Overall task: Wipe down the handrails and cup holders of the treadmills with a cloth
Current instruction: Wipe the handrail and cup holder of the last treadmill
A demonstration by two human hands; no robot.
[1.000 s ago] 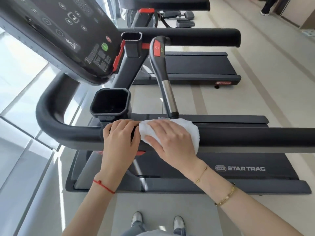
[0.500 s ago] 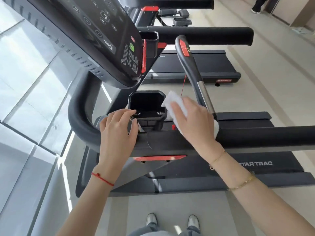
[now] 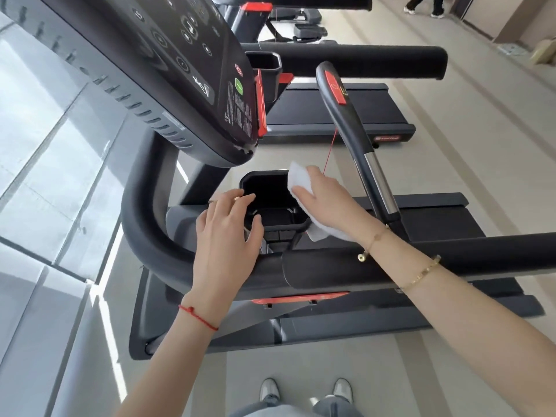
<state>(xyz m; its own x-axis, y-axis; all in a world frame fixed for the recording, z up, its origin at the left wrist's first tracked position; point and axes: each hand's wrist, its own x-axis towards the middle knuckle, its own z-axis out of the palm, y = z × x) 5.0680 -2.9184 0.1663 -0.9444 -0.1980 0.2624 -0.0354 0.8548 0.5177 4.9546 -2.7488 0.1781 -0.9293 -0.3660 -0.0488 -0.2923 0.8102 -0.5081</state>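
White cloth (image 3: 301, 179) under flat right hand (image 3: 326, 200) on cup holder (image 3: 249, 179) rim (interior too dark), left hand (image 3: 224, 233) spread alongside.

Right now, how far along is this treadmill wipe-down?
Hard to say what is finished: no surface shows whether it has been wiped. In hand: the right hand presses the white cloth on the right rim of the near cup holder, and the left hand touches its left rim. Left: the near handrail perhaps, and the next treadmill's cup holder and handrail.
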